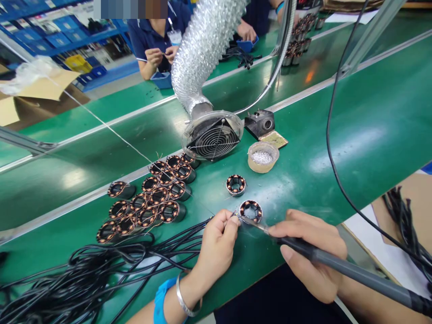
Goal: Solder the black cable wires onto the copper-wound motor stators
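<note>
My right hand (pixel 313 252) grips a soldering iron (pixel 297 246) by its dark handle. The iron's tip reaches the near left rim of a motor stator (pixel 250 211), a ring with copper windings standing on the green bench. At that same rim, my left hand (pixel 219 240) pinches a thin wire between thumb and forefinger; its exact end is hard to make out. Black cables (pixel 182 236) run from the left up to this hand. Just behind stands a second stator (pixel 235 185), apart from the first.
Several more stators (pixel 146 215) stand grouped at left. Behind are a fume extractor fan (pixel 216 139) with a foil duct (pixel 205 49), a bowl of silvery bits (pixel 263 157) and an iron stand (pixel 259 123). A black cord (pixel 332 148) hangs at right. Co-workers' hands (pixel 162 56) work across the bench.
</note>
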